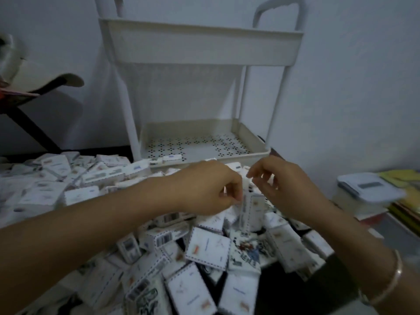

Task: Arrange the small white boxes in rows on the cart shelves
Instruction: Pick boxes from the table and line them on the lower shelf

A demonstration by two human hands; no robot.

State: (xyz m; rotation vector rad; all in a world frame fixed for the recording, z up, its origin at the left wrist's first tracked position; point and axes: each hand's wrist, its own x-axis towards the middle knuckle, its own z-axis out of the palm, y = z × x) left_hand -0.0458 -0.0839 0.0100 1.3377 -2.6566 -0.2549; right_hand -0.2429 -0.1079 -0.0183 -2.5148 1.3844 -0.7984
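Head view: loose pile of small white boxes (206,246) spread on a dark surface in front of white cart (127,92). Lower shelf (254,142) holds only a couple of boxes at its front edge; upper shelf (204,46) contents hidden. Left hand (204,187) has its fingers curled, pinching an upright box (252,210) by its side. Right hand (286,189) hovers just above it, fingers loosely bent; contact unclear. Risks: the one-sided pinch lets the box tip back into the pile, or the forearms nudge neighbouring boxes and scatter them.
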